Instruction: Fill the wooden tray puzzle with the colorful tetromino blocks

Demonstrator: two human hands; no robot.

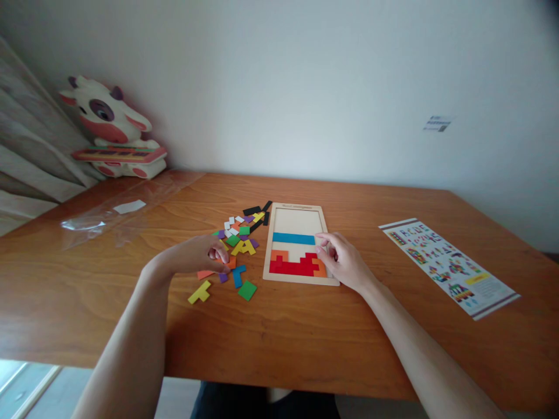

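A wooden puzzle tray (301, 281) lies in front of me, with red pieces (290, 267) and orange pieces (321, 267) along its near end. Across its middle runs a blue strip (292, 238). My right hand (343, 259) is over the tray's right edge, fingers curled, index fingertip at the strip's right end. To the left, my left hand (203, 255) bends down over loose pieces, its fingers closed beside an orange piece (232, 263). Whether it grips that piece is hidden. Close by lie a blue piece (238, 276), a green square (247, 290) and a yellow piece (200, 292).
More coloured pieces (243, 247) are heaped left of the tray, with black pieces (252, 210) behind. A printed sheet (449, 265) lies at the right. Clear plastic wrap (105, 218) and a cow-shaped toy keyboard (120, 154) are at the back left, near the wall.
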